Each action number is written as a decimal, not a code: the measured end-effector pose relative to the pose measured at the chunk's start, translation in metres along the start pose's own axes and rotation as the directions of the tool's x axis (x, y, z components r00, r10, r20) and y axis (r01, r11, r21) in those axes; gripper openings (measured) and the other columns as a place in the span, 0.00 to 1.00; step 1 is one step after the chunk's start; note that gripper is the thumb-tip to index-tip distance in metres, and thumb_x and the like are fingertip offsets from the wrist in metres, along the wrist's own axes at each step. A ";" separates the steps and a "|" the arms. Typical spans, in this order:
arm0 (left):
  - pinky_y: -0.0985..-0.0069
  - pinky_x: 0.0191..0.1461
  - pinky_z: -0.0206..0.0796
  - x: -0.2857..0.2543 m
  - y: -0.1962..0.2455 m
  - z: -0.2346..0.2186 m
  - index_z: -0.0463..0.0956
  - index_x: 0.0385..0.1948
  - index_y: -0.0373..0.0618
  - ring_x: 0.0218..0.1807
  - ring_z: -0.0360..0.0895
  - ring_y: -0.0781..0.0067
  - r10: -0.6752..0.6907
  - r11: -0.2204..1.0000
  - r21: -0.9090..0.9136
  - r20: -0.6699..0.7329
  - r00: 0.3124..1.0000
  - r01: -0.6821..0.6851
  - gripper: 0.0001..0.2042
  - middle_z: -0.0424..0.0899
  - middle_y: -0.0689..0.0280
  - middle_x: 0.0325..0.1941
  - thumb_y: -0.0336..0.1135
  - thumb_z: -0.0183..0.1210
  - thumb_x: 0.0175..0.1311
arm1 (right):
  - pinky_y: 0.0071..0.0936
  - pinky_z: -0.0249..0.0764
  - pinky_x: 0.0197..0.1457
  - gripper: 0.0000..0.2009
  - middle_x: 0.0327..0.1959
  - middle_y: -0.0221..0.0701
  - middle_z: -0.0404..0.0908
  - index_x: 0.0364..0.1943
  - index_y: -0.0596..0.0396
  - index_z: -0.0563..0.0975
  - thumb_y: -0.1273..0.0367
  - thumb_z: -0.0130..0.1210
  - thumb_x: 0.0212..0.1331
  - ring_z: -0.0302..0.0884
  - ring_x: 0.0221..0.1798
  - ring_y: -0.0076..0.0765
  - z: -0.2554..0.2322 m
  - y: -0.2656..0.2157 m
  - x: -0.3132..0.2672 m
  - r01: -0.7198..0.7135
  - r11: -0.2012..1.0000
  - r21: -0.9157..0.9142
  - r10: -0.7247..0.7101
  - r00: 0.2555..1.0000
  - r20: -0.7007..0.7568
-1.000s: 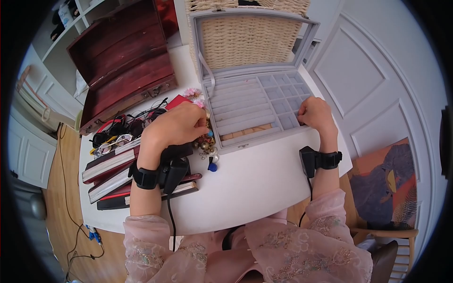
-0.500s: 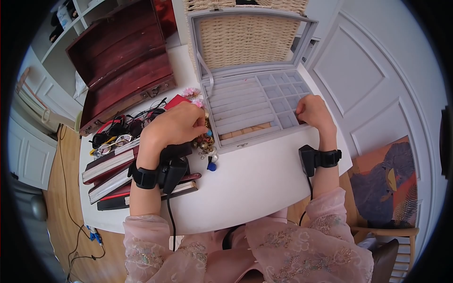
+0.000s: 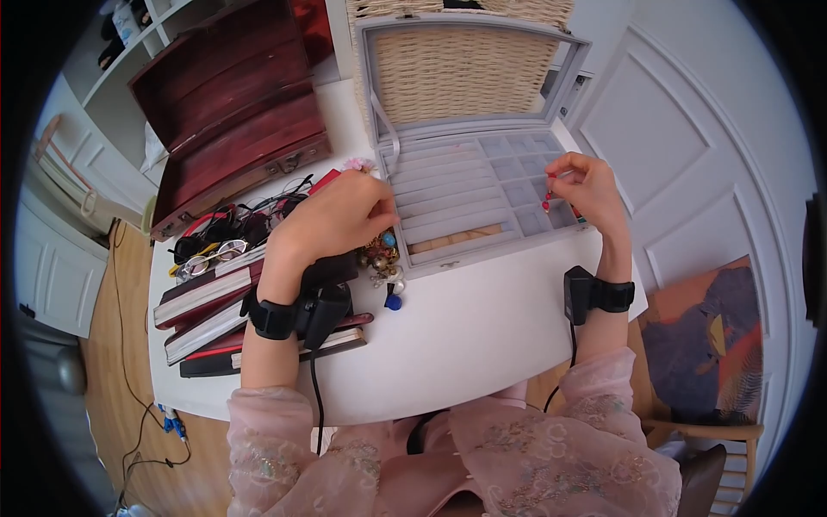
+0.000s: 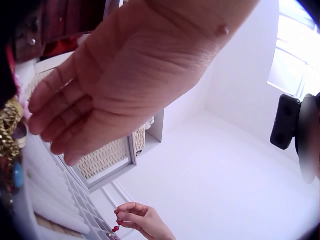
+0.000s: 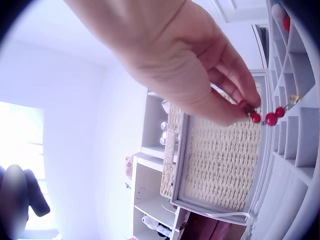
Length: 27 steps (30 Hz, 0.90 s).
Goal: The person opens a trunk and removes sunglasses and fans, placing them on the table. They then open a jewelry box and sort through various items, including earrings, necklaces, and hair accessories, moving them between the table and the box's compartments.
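My right hand [image 3: 587,188] pinches one end of a string of red beads [image 5: 271,119] between thumb and fingers. The beads hang over the small compartments at the right of a grey jewelry box [image 3: 482,256], whose lid stands raised. A pale yellow, clear piece [image 5: 295,99] shows at the string's lower end. My left hand [image 3: 332,217] holds nothing, its fingers loosely bent, above a heap of jewelry [image 3: 379,257] beside the box's left edge. Gold chain [image 4: 9,127] and a blue stone [image 4: 18,175] are in that heap.
Left on the white table [image 3: 448,345] lie stacked books [image 3: 207,302] and several pairs of glasses [image 3: 231,250]. An open dark red case [image 3: 233,146] stands behind them. A woven basket [image 3: 461,77] is behind the box's lid. A blue item [image 3: 393,302] lies near the table's middle.
My right hand has risen from the front right compartment, and the red beads now dangle from its fingers. The left hand has stayed over the jewelry heap; the head view has shifted slightly.
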<state>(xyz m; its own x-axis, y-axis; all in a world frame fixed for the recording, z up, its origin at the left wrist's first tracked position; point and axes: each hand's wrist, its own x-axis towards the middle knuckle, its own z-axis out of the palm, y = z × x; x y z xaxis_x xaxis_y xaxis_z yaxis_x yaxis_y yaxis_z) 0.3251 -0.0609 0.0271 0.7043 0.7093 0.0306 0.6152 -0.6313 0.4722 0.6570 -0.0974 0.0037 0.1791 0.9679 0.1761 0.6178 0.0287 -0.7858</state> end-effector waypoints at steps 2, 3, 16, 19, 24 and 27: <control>0.68 0.34 0.67 0.002 0.003 0.000 0.77 0.23 0.35 0.28 0.77 0.55 0.049 0.997 -0.054 -0.091 0.995 -0.054 0.07 0.79 0.54 0.22 0.30 0.60 0.52 | 0.19 0.72 0.35 0.07 0.23 0.31 0.81 0.31 0.60 0.80 0.76 0.61 0.46 0.78 0.28 0.20 0.003 -0.019 -0.006 -0.004 0.996 0.091 0.002 1.000 0.024; 0.68 0.33 0.68 0.003 0.003 0.000 0.77 0.23 0.34 0.28 0.77 0.56 0.068 0.995 -0.061 -0.117 0.991 -0.075 0.07 0.79 0.54 0.22 0.30 0.60 0.52 | 0.17 0.71 0.35 0.07 0.24 0.30 0.82 0.32 0.60 0.79 0.75 0.61 0.48 0.77 0.28 0.18 0.006 -0.027 -0.008 -0.013 0.984 0.176 0.005 0.999 0.043; 0.68 0.36 0.69 0.005 0.014 0.011 0.78 0.27 0.35 0.30 0.78 0.56 0.245 0.953 -0.136 -0.185 0.952 -0.272 0.11 0.80 0.54 0.25 0.36 0.62 0.53 | 0.17 0.74 0.39 0.06 0.30 0.31 0.82 0.32 0.60 0.78 0.75 0.63 0.50 0.79 0.36 0.21 0.077 -0.036 -0.019 -0.035 0.826 0.562 -0.219 0.900 0.378; 0.68 0.36 0.68 0.006 0.018 0.013 0.79 0.27 0.36 0.30 0.77 0.55 0.212 0.964 -0.149 -0.060 0.975 -0.219 0.11 0.80 0.54 0.25 0.37 0.62 0.53 | 0.18 0.75 0.42 0.06 0.30 0.30 0.81 0.31 0.60 0.77 0.77 0.62 0.50 0.79 0.37 0.22 0.085 -0.039 -0.023 -0.108 0.795 0.597 -0.238 0.850 0.471; 0.67 0.33 0.67 0.008 0.018 0.017 0.79 0.27 0.36 0.29 0.77 0.55 0.207 0.966 -0.148 -0.036 0.978 -0.210 0.10 0.80 0.53 0.24 0.35 0.62 0.53 | 0.20 0.77 0.45 0.05 0.33 0.30 0.79 0.31 0.60 0.76 0.78 0.61 0.51 0.79 0.39 0.24 0.087 -0.040 -0.024 -0.094 0.747 0.658 -0.306 0.830 0.467; 0.67 0.33 0.66 0.008 0.019 0.015 0.78 0.26 0.36 0.28 0.76 0.54 0.188 0.969 -0.155 -0.031 0.982 -0.191 0.09 0.79 0.53 0.23 0.34 0.60 0.53 | 0.19 0.77 0.45 0.05 0.34 0.31 0.80 0.32 0.60 0.76 0.78 0.61 0.51 0.79 0.40 0.24 0.088 -0.038 -0.024 -0.070 0.739 0.670 -0.340 0.819 0.461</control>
<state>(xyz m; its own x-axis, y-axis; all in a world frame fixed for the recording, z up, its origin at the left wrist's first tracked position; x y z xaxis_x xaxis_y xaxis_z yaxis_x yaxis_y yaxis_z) 0.3477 -0.0720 0.0228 0.7961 0.5871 0.1467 0.4069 -0.6988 0.5883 0.5618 -0.0995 -0.0234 -0.4165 0.8986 0.1381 -0.0687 0.1204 -0.9903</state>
